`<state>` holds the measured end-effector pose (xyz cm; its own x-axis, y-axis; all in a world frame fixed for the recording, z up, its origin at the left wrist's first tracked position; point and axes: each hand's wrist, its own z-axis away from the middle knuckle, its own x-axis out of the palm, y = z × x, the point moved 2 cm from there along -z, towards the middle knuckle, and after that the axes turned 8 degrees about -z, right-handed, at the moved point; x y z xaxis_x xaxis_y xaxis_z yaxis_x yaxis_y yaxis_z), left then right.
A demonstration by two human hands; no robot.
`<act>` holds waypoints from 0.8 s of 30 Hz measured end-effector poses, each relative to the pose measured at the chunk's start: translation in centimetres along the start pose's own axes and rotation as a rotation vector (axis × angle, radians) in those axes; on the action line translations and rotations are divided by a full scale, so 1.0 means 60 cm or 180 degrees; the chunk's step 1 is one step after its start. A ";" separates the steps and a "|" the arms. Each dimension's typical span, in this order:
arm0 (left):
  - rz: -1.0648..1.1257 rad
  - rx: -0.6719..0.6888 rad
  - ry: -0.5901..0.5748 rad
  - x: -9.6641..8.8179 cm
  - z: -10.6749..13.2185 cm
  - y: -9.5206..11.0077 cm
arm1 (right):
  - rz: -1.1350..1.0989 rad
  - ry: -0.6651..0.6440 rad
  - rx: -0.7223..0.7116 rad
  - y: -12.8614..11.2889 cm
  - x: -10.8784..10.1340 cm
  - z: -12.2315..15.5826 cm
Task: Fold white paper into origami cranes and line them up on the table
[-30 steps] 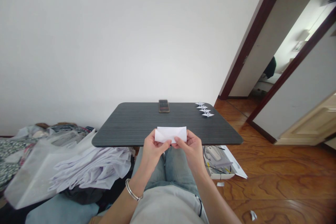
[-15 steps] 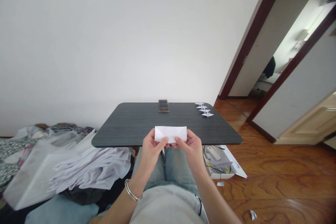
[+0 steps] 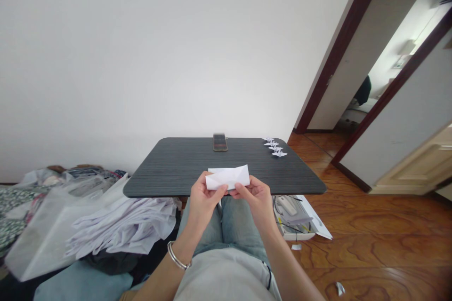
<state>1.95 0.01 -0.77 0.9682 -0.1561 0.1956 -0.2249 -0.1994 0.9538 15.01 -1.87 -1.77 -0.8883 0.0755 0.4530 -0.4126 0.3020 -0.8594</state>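
A small piece of folded white paper (image 3: 228, 177) is held up at the near edge of the dark table (image 3: 169, 164). My left hand (image 3: 206, 194) pinches its lower left part, thumb on the near face. On the other side, my right hand (image 3: 253, 193) grips the lower right part the same way. The paper tilts a little, its right end higher, and its upper edges stand slightly apart. Fingers behind the sheet are mostly hidden. Several folded white paper cranes (image 3: 275, 148) stand in a row at the table's far right.
A phone (image 3: 220, 142) lies at the table's back edge. Beneath the right side is a white box (image 3: 294, 218) with cables. Piled clothes and white cloth (image 3: 127, 225) fill the left. Paper scraps (image 3: 340, 289) lie on the wooden floor (image 3: 374, 235).
The folded paper has tilted, its right end going up and its left end slightly down. Its layers have parted a little along the top. Both hands keep their hold, nearly in place.
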 end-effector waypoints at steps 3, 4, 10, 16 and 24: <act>-0.0010 -0.0005 0.0030 0.001 0.001 0.005 | 0.0058 -0.0013 0.0066 0.000 0.001 0.000; -0.0029 -0.0019 0.0046 0.002 0.001 0.005 | 0.0060 0.0010 0.0061 0.000 0.002 0.000; -0.0160 -0.0040 0.0152 0.000 0.000 0.000 | 0.0036 0.0111 0.0025 -0.002 0.006 0.002; -0.0124 -0.0033 0.0138 0.001 0.000 -0.001 | 0.0034 0.0146 -0.0028 -0.001 0.007 0.002; -0.0043 -0.0031 0.0031 0.004 0.000 0.001 | 0.0027 0.0191 0.0007 -0.002 0.009 0.002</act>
<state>2.17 -0.02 -0.68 0.9721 -0.1440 0.1849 -0.2107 -0.1919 0.9585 14.57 -1.97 -1.48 -0.8781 0.1349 0.4590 -0.4055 0.2991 -0.8638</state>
